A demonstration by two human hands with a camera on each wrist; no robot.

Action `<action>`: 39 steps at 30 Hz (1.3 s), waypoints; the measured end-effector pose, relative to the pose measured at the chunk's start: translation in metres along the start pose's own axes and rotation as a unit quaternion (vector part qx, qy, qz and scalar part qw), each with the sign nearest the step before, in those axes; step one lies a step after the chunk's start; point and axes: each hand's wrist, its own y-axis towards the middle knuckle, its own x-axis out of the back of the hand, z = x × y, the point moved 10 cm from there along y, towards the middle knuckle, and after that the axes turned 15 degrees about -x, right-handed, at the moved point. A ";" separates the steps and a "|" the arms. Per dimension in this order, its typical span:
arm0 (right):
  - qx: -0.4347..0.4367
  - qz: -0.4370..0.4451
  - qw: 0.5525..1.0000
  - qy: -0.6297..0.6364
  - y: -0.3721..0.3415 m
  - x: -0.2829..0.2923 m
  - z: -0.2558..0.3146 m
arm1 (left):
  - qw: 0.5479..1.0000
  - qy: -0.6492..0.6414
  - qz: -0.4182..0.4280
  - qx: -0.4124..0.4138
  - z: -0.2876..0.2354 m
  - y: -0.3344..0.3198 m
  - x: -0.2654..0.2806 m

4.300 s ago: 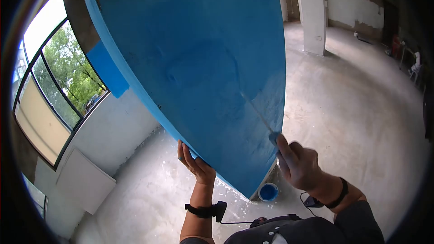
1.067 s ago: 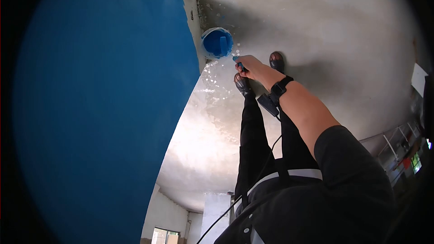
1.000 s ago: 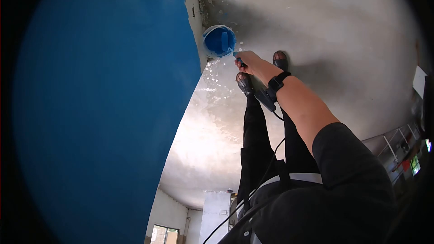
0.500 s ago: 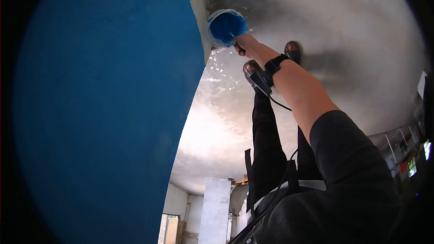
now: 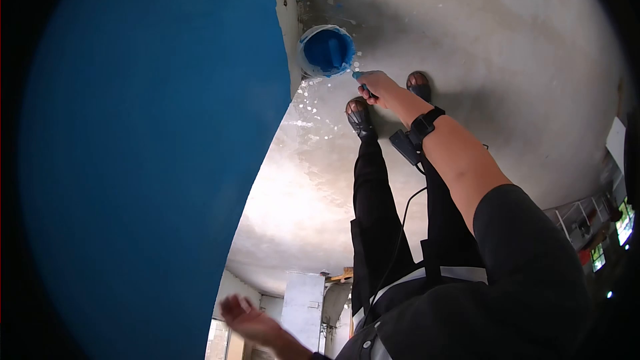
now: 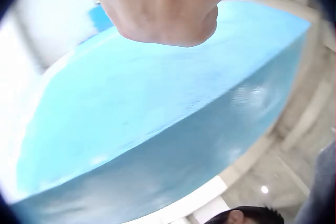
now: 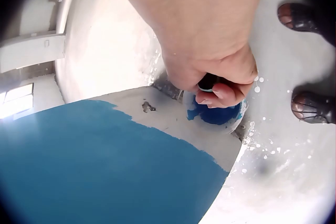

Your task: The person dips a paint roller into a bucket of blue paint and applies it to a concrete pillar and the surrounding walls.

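Observation:
My right hand (image 5: 383, 88) grips the blue handle of a paint roller (image 5: 335, 53), low near the floor. The roller's blue sleeve is inside a white bucket (image 5: 305, 61) of blue paint (image 5: 316, 49). In the right wrist view, curled fingers (image 7: 223, 94) wrap the handle and partly hide the bucket (image 7: 237, 120). My left hand (image 5: 253, 323), blurred, is raised at the lower left with loosely bent fingers and nothing in them. It is nearest the blue-painted wall (image 5: 153, 160). In the left wrist view, only the back of that hand (image 6: 165, 11) shows.
The bucket stands against the wall's unpainted base (image 5: 287, 27), on a grey floor (image 5: 480, 33) spattered with white spots. My sandalled feet (image 5: 360, 117) are beside it. A black cable (image 5: 402, 227) hangs along my legs. A white pillar (image 5: 301, 310) rises behind me.
The roller has gone from the blue wall down into the bucket. My right hand dipped to the bucket's rim, then drew back slightly. My left hand left the wall's edge and has come back into view.

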 end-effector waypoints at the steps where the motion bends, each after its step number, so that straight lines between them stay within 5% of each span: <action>1: -0.005 -0.002 1.000 -0.004 0.000 0.005 -0.002 | 0.989 -0.045 0.119 0.072 0.041 -0.032 -0.047; 3: 0.002 0.037 0.999 -0.006 -0.004 0.008 0.000 | 0.964 -0.065 0.214 0.142 0.091 -0.068 -0.116; 12: -0.059 0.065 0.996 0.003 -0.014 0.038 0.002 | 0.897 0.000 0.416 0.150 0.205 -0.098 -0.416; 16: -0.057 0.074 0.996 0.005 -0.023 0.036 -0.005 | 0.857 0.096 0.503 -0.063 0.252 -0.067 -0.514; 17: -0.048 0.068 0.997 0.000 -0.028 0.037 -0.006 | 0.856 0.089 0.505 -0.061 0.259 -0.067 -0.529; 19: -0.040 0.058 0.997 0.001 -0.032 0.038 -0.011 | 0.890 0.103 0.436 -0.089 0.258 -0.054 -0.539; 23: -0.047 0.078 0.996 0.013 -0.026 0.035 -0.009 | 0.851 0.079 0.507 -0.112 0.252 -0.068 -0.570; 25: -0.039 0.077 0.996 0.013 -0.035 0.031 -0.011 | 0.818 0.029 0.574 -0.005 0.250 -0.090 -0.562; 27: -0.027 0.043 0.999 0.001 -0.036 0.033 -0.008 | 0.807 -0.080 0.585 0.012 0.229 -0.115 -0.552; 31: -0.016 -0.011 0.995 -0.103 -0.052 0.027 0.003 | 0.809 -0.088 0.578 0.065 0.207 -0.144 -0.529; 33: 0.083 -0.081 0.921 -0.373 -0.087 0.012 0.022 | 0.814 -0.093 0.564 0.104 0.183 -0.158 -0.507; 35: 0.279 -0.184 0.749 -0.572 -0.109 -0.005 0.021 | 0.816 -0.107 0.555 0.121 0.149 -0.166 -0.477; 39: 0.227 -0.211 0.654 -0.690 -0.199 -0.038 -0.019 | 0.816 -0.151 0.535 0.160 0.108 -0.180 -0.408</action>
